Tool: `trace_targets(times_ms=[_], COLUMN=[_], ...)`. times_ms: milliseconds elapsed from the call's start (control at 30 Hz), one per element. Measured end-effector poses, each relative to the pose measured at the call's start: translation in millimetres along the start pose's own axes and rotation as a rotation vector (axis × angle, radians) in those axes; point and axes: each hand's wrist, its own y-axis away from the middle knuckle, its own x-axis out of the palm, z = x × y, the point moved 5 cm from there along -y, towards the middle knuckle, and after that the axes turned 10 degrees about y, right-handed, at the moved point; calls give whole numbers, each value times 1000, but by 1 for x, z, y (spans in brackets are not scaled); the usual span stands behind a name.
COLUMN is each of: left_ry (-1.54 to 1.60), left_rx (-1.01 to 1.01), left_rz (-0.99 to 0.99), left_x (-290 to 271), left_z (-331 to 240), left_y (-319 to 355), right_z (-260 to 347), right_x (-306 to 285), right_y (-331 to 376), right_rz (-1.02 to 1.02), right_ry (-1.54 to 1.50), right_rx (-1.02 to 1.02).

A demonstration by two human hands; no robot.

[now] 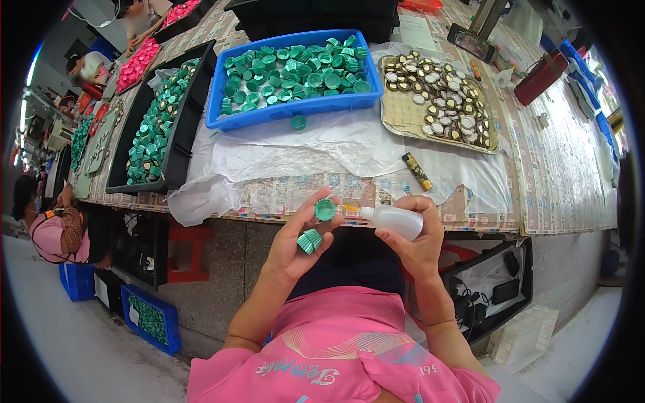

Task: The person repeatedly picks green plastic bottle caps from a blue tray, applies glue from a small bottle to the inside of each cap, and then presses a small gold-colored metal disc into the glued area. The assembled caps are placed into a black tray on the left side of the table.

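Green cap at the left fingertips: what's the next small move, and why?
Probably bring the bottle's tip the last bit into the cap. The left hand holds the cap with its open side showing, more caps in its palm; the right hand aims the squeeze bottle at it, the tip just short of the rim.

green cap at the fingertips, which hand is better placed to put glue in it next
Right. The right hand holds the white squeeze bottle, nozzle aimed at the green cap. The left hand pinches that cap, open side up.
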Motion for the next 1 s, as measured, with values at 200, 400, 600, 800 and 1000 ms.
trace_targets(times_ms=[200, 400, 600, 800, 1000], left_ry=[-5, -47, -77, -86, -195], left_rx=[-64, -101, -103, -100, 15], left_rz=[23, 46, 8, 16, 11], left_x=[-4, -5, -4, -2, 4], left_z=[11, 19, 23, 23, 17], left_y=[-2, -5, -4, -5, -4], right_z=[12, 21, 19, 15, 18], right_x=[-7, -5, -4, -3, -5], right_y=[1, 1, 0, 0, 3], right_rz=[-49, -49, -45, -60, -53], right_ry=[198, 313, 332, 345, 379], right_rx=[-296, -372, -387, -370, -366])
